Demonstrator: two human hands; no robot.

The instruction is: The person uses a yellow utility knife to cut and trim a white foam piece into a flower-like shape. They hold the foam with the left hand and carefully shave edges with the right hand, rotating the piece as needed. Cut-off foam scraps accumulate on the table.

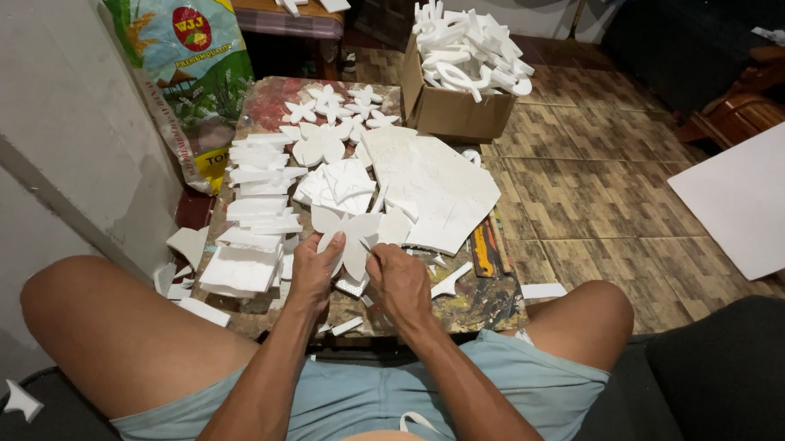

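centre of frame, lower half: the left hand (314, 266) and the right hand (396, 280) both grip a white foam butterfly cutout (350, 236) above a paint-stained low table (485, 302). the left fingers are curled around the cutout's left wing, thumb on top. the right fingers are closed at its lower right edge; whether they also pinch a tool cannot be told. left of the hands sit stacks of foam pieces (253, 216). above the cutout lies a large foam sheet (429, 183), with finished foam flowers (335, 110) beyond it. upper centre, a cardboard box (453, 110) holds foam shapes. upper left, a printed sack (185, 61) leans on the wall.
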